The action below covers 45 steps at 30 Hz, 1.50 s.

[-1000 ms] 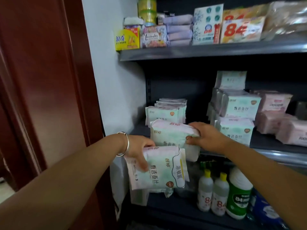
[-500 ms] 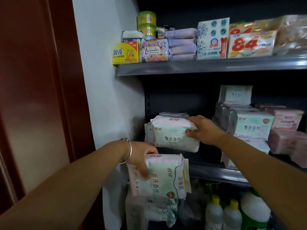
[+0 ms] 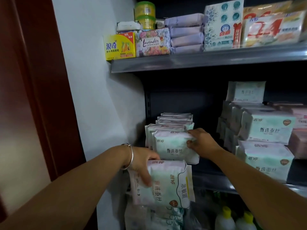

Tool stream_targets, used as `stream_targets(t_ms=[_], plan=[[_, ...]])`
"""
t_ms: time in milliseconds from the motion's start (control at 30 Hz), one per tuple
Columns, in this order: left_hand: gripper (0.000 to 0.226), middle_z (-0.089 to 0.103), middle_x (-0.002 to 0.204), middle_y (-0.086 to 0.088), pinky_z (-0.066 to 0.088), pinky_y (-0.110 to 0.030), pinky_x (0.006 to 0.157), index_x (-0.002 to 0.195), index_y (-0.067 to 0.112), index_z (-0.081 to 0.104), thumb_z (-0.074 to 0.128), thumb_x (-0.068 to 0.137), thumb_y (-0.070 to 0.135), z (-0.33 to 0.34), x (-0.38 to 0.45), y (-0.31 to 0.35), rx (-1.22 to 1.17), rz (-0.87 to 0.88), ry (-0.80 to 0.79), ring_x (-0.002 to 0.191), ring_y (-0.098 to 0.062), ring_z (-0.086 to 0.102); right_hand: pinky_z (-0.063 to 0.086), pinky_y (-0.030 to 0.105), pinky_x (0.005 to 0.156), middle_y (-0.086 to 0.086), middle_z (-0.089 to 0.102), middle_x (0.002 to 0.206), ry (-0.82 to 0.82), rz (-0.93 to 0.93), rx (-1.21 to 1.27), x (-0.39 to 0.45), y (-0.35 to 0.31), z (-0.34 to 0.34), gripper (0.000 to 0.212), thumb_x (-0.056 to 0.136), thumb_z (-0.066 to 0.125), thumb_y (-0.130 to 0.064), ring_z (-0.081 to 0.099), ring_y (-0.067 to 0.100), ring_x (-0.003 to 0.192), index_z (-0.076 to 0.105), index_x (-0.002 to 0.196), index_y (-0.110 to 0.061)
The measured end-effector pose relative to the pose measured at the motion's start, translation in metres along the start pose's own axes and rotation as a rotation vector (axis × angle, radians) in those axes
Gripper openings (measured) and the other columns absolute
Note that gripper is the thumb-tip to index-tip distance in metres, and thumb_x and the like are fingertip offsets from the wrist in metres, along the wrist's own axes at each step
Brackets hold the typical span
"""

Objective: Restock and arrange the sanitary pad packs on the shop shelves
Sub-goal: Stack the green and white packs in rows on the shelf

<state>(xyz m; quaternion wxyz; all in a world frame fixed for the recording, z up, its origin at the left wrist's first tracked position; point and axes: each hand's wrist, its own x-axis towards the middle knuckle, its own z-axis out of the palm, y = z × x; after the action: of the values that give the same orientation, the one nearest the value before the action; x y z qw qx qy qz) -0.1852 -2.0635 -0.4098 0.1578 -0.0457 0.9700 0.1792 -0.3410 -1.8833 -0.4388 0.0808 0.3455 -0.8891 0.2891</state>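
Item one: our right hand (image 3: 201, 143) grips a pale green and pink pad pack (image 3: 172, 146) by its right edge, thumb on the printed face and fingers curled over the top corner, holding it upright against the front of the row of matching packs (image 3: 174, 121) that stands on the left part of the middle shelf (image 3: 216, 183). Item two: our left hand (image 3: 142, 161), a silver bangle (image 3: 130, 156) on its wrist, holds a second pad pack (image 3: 166, 185) lower down and in front of the shelf edge, thumb across its face and fingers hidden behind it. Item three: to the right on the same shelf, stacked green packs (image 3: 265, 128) with pink packs (image 3: 299, 123) beyond them. Item four, upper shelf (image 3: 199, 61): a yellow soap box (image 3: 119, 47), a lavender box (image 3: 152, 43), a pile of purple packets (image 3: 186, 33), green tubs (image 3: 144, 14). Item five: bottles with yellow caps (image 3: 226, 218) below.
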Motion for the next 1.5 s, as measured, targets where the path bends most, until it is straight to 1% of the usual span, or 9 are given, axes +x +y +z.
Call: stream_targets(t_ms=[267, 400, 533, 700, 800, 933, 1200, 1367, 1500], plan=[[0.056, 0.064, 0.109, 0.003, 0.056, -0.031, 0.081, 0.11, 0.022, 0.057, 0.085, 0.062, 0.02, 0.005, 0.002, 0.007, -0.018, 0.017, 0.038, 0.098, -0.016, 0.064, 0.022, 0.034, 0.113, 0.008, 0.022, 0.153, 0.103, -0.057, -0.069, -0.015, -0.001, -0.004, 0.073, 0.086, 0.066, -0.024, 0.025, 0.031, 0.137, 0.028, 0.147, -0.016], [0.052, 0.067, 0.106, 0.005, 0.056, -0.032, 0.081, 0.108, 0.02, 0.056, 0.084, 0.064, 0.019, 0.011, -0.007, 0.012, -0.102, 0.009, 0.055, 0.096, -0.016, 0.066, 0.043, 0.03, 0.096, 0.007, 0.048, 0.128, 0.248, -0.138, 0.138, -0.043, -0.008, -0.01, 0.044, 0.088, 0.064, -0.02, 0.048, 0.024, 0.116, 0.052, 0.129, -0.008], [0.041, 0.069, 0.098, 0.005, 0.057, -0.032, 0.074, 0.093, 0.025, 0.055, 0.084, 0.064, 0.014, 0.021, -0.021, 0.016, -0.242, -0.003, 0.1, 0.091, -0.016, 0.068, 0.039, 0.017, 0.078, -0.001, 0.05, 0.109, 0.21, -0.115, 0.289, -0.081, -0.019, -0.017, 0.033, 0.091, 0.06, -0.026, 0.051, 0.012, 0.092, 0.059, 0.121, -0.012], [0.046, 0.065, 0.097, 0.003, 0.056, -0.03, 0.072, 0.094, 0.022, 0.051, 0.084, 0.064, 0.011, 0.039, -0.035, 0.03, -0.262, 0.044, 0.202, 0.092, -0.019, 0.065, 0.051, 0.04, 0.088, 0.008, 0.063, 0.11, -0.033, 0.338, 0.62, -0.11, -0.014, -0.02, 0.053, 0.086, 0.05, -0.06, 0.06, 0.027, 0.101, 0.063, 0.109, -0.014], [0.054, 0.059, 0.092, 0.006, 0.052, -0.025, 0.068, 0.098, 0.024, 0.046, 0.084, 0.061, 0.013, 0.049, -0.041, 0.043, -0.16, 0.107, 0.307, 0.083, -0.014, 0.06, 0.055, 0.049, 0.072, 0.016, 0.062, 0.115, -0.296, 0.591, 0.844, -0.127, -0.017, -0.027, 0.065, 0.086, 0.041, -0.068, 0.062, 0.038, 0.098, 0.057, 0.117, -0.014], [0.061, 0.053, 0.096, 0.003, 0.051, -0.029, 0.071, 0.103, 0.021, 0.041, 0.084, 0.061, 0.019, 0.059, -0.047, 0.06, -0.008, 0.201, 0.457, 0.083, -0.016, 0.054, 0.055, 0.053, 0.067, 0.018, 0.066, 0.106, -0.402, 0.64, 1.097, -0.138, -0.024, -0.038, 0.048, 0.089, 0.046, -0.06, 0.065, 0.039, 0.092, 0.061, 0.106, -0.018], [0.077, 0.036, 0.116, 0.004, 0.034, -0.031, 0.094, 0.116, 0.018, 0.039, 0.085, 0.056, 0.036, 0.051, -0.061, 0.069, 0.305, 0.258, 0.729, 0.105, -0.011, 0.035, 0.054, 0.035, 0.058, 0.01, 0.068, 0.095, -0.168, 0.476, 1.251, -0.136, -0.034, -0.054, 0.022, 0.087, 0.061, -0.015, 0.065, 0.023, 0.075, 0.063, 0.107, -0.007], [0.107, 0.034, 0.14, 0.001, 0.028, -0.037, 0.11, 0.138, 0.021, 0.029, 0.083, 0.051, 0.051, 0.049, -0.057, 0.056, -0.067, 0.086, 0.812, 0.13, -0.019, 0.031, 0.057, 0.039, 0.071, 0.01, 0.067, 0.103, -0.009, 0.391, 1.349, -0.131, -0.039, -0.051, 0.03, 0.08, 0.067, -0.001, 0.066, 0.024, 0.083, 0.058, 0.108, -0.007], [0.086, 0.059, 0.116, 0.005, 0.047, -0.033, 0.094, 0.128, 0.013, 0.04, 0.077, 0.063, 0.057, 0.046, -0.054, 0.057, -0.758, 0.043, 0.727, 0.106, -0.014, 0.059, 0.057, 0.034, 0.069, 0.008, 0.063, 0.105, 0.097, 0.27, 1.433, -0.126, -0.048, -0.043, 0.032, 0.078, 0.066, 0.007, 0.065, 0.022, 0.087, 0.053, 0.103, -0.008]])
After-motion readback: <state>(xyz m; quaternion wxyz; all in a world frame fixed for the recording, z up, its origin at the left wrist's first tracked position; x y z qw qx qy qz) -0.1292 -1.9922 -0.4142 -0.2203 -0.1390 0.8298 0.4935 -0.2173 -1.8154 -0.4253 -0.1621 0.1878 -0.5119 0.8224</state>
